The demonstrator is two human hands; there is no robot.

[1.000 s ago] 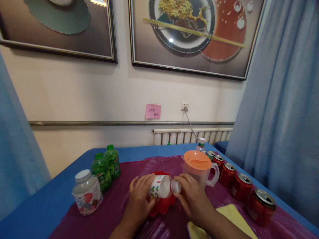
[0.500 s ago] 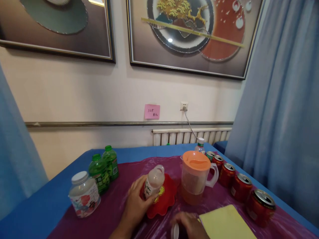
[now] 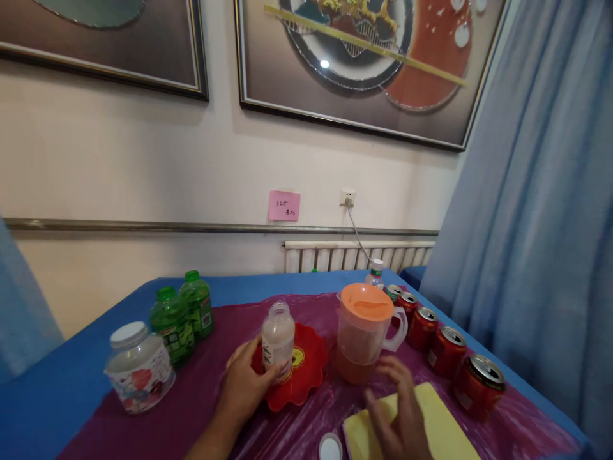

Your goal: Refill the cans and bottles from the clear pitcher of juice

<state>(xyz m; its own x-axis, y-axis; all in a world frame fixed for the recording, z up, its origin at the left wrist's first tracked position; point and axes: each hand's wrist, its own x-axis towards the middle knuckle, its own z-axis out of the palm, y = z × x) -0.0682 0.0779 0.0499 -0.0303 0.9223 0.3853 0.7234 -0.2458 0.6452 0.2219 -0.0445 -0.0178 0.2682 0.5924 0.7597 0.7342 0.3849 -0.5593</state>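
My left hand (image 3: 249,377) is wrapped round a clear bottle (image 3: 278,342) with a printed label and an uncapped mouth. The bottle stands upright over the left part of a red scalloped plate (image 3: 306,377). My right hand (image 3: 400,409) has its fingers apart above a yellow cloth or pad (image 3: 445,421), with nothing in them. Its fingertips are close to the base of a plastic jug (image 3: 359,345) with an orange lid and some amber liquid inside. A small white cap (image 3: 330,447) lies on the purple sheet, left of the right hand.
At the left stand a wide jar (image 3: 138,370) with a white lid and two green bottles (image 3: 173,329). Several red cans (image 3: 479,386) line the right side. A small bottle (image 3: 376,275) stands behind the jug. Purple plastic (image 3: 244,319) covers the blue table (image 3: 119,303).
The bottle has gone from tilted to upright in my left hand. My right hand has left the white cap on the sheet, moved right and spread its fingers. The view has shifted slightly.
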